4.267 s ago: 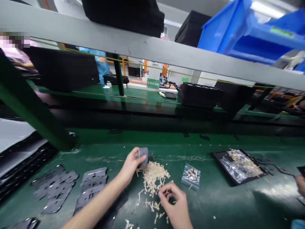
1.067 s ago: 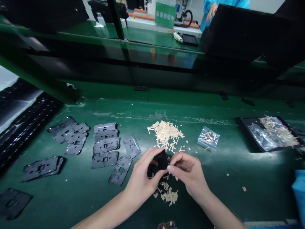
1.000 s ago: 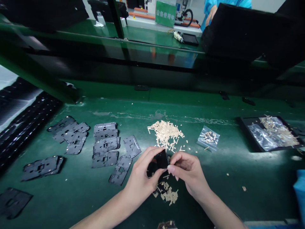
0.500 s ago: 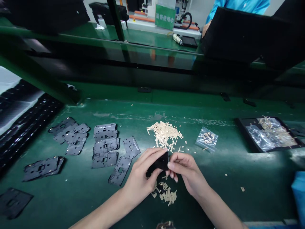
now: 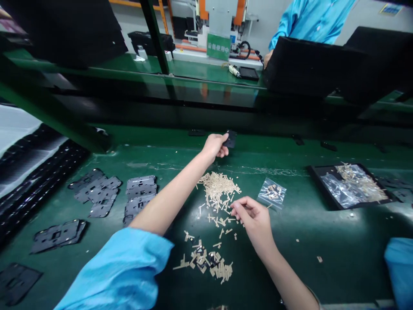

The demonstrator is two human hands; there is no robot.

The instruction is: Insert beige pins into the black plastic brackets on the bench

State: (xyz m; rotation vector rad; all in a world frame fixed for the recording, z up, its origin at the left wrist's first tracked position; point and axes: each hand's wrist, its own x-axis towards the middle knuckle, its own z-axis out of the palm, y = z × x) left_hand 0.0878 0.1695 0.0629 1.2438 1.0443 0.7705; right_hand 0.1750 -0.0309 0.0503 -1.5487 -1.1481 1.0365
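My left hand is stretched toward the back of the green bench, pinching a small black plate by its left edge. Beside a heap of small beige strips, my right hand has its thumb and fingertips pressed together; what they hold, if anything, is too small to tell. Nearer the front lies a looser pile of beige pieces mixed with dark bits. A clear bag with small pieces inside lies just right of the heap.
Black plates lie in groups on the left. On the right stands a black tray with plastic bags and strips. A dark rail crosses behind the bench. Across it is a person in blue; another blue sleeve shows at right.
My left hand has moved up and away with the black plate, parting from my right hand. My right hand has stayed near the heap. The camera view has tilted up slightly.
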